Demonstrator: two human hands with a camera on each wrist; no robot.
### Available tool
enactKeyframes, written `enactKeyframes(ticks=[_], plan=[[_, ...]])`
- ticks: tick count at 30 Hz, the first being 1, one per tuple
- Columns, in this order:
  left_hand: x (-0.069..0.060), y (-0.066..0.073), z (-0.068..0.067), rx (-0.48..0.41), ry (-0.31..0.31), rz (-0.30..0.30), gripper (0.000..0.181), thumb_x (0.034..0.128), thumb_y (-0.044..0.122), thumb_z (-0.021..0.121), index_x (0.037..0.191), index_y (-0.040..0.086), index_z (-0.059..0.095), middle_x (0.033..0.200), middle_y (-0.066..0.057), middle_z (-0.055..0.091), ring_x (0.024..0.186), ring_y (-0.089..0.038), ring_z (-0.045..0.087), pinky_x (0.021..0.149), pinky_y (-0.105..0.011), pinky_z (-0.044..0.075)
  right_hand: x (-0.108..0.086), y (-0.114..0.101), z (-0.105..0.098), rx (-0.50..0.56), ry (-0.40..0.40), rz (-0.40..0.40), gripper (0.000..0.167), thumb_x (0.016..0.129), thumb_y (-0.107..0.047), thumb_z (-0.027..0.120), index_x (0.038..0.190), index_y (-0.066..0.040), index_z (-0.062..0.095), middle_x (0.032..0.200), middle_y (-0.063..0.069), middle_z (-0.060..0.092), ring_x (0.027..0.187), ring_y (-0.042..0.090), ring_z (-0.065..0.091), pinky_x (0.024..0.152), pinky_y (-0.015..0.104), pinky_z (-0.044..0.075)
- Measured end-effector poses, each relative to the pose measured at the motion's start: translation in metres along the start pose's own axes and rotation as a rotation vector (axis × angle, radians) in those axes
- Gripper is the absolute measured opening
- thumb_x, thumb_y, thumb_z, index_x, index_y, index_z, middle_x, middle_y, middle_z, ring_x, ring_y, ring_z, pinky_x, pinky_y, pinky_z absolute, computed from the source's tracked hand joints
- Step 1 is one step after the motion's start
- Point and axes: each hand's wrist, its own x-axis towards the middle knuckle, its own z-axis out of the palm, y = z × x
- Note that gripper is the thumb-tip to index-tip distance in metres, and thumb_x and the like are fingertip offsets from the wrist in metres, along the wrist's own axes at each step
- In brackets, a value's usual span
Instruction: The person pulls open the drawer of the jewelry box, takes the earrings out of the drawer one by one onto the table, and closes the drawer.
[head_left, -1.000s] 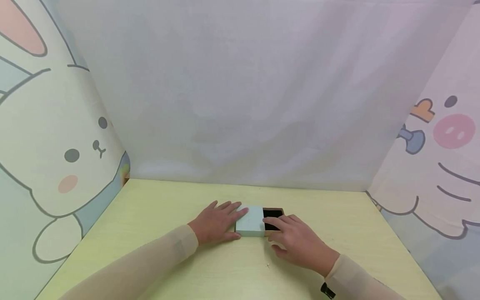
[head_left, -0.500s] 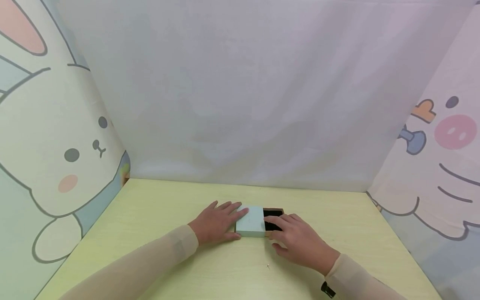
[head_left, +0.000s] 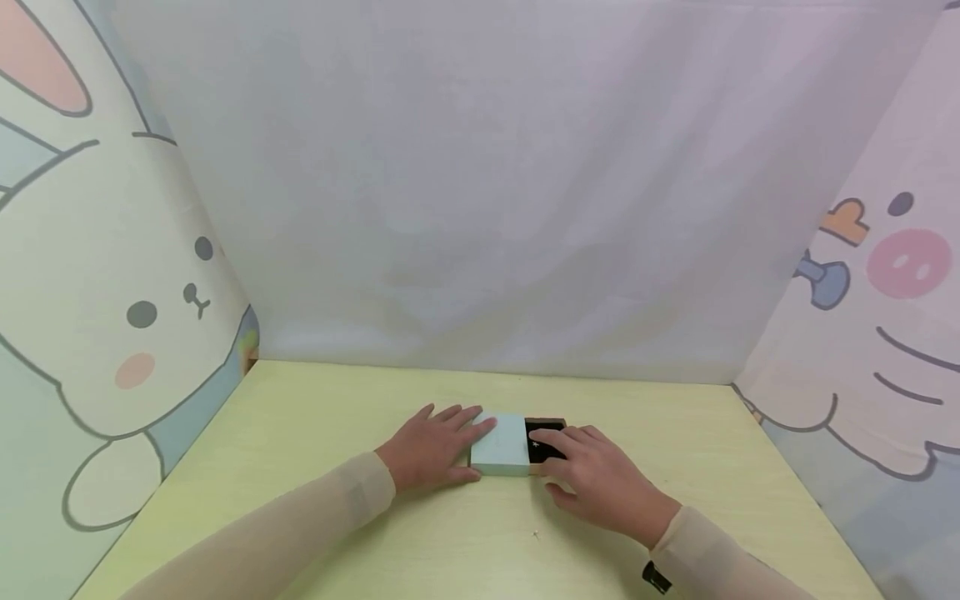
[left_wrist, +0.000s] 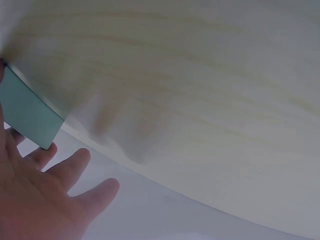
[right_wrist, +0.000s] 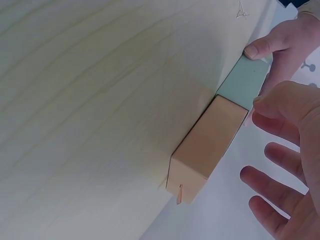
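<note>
A small drawer box lies on the table, its pale blue sleeve (head_left: pixel 499 442) at left and its orange-brown, black-lined drawer (head_left: pixel 532 469) pulled out to the right. My left hand (head_left: pixel 429 450) holds the sleeve, thumb at the near side, one finger across the top. A tiny pale star-shaped piece, perhaps an earring, (head_left: pixel 535 444) shows on the black lining. Over the drawer, my right hand (head_left: pixel 600 483) reaches with its index finger just behind that piece; its fingers look spread and loosely bent in the right wrist view. Part of the drawer is hidden beneath it.
Another tiny metallic piece (head_left: pixel 536 534) lies on the pale wooden table (head_left: pixel 337 408), nearer than the box. A short orange pull tab (right_wrist: pixel 180 194) sticks out of the drawer's end. A white cloth (head_left: pixel 480 208) hangs behind the table; printed animal panels stand at both sides.
The right index finger has shifted slightly, and the tiny star-shaped piece now shows on the black lining. The left hand and the sleeve have stayed in place.
</note>
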Motion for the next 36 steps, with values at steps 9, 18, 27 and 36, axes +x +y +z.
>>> enactKeyframes(ticks=[9, 18, 27, 36], plan=[[-0.0001, -0.0010, 0.0018, 0.029, 0.015, 0.016, 0.086, 0.1129, 0.071, 0.068, 0.184, 0.030, 0.043, 0.187, -0.005, 0.052, 0.166, -0.033, 0.062, 0.130, -0.071, 0.055, 0.0008, 0.0018, 0.0002, -0.001, 0.009, 0.009, 0.030, 0.081, -0.025, 0.109, 0.104, -0.027, 0.091, 0.142, 0.004, 0.083, 0.117, 0.023, 0.085, 0.093, 0.042, 0.069], [-0.0002, 0.0006, -0.0022, 0.024, 0.025, 0.018, 0.085, 0.1127, 0.069, 0.070, 0.184, 0.030, 0.043, 0.186, -0.005, 0.054, 0.165, -0.033, 0.063, 0.130, -0.071, 0.055, 0.0006, 0.0055, 0.0025, 0.002, 0.034, 0.017, 0.028, 0.081, -0.022, 0.108, 0.098, -0.029, 0.088, 0.141, 0.004, 0.085, 0.114, 0.023, 0.085, 0.089, 0.040, 0.067], [-0.0012, -0.0014, 0.0022, 0.039, 0.019, 0.006, 0.086, 0.1123, 0.071, 0.069, 0.184, 0.031, 0.043, 0.187, -0.004, 0.053, 0.166, -0.032, 0.062, 0.130, -0.070, 0.055, 0.0031, 0.0069, 0.0066, 0.007, 0.089, 0.001, 0.031, 0.079, -0.022, 0.110, 0.089, -0.027, 0.082, 0.138, 0.006, 0.086, 0.108, 0.023, 0.084, 0.085, 0.040, 0.067], [0.0000, -0.0023, 0.0066, 0.044, 0.023, 0.012, 0.087, 0.1122, 0.073, 0.068, 0.184, 0.031, 0.042, 0.187, -0.005, 0.052, 0.167, -0.032, 0.061, 0.130, -0.071, 0.055, 0.0013, 0.0081, 0.0081, 0.007, 0.065, 0.021, 0.030, 0.079, -0.021, 0.110, 0.089, -0.026, 0.082, 0.141, 0.006, 0.085, 0.111, 0.025, 0.085, 0.088, 0.042, 0.069]])
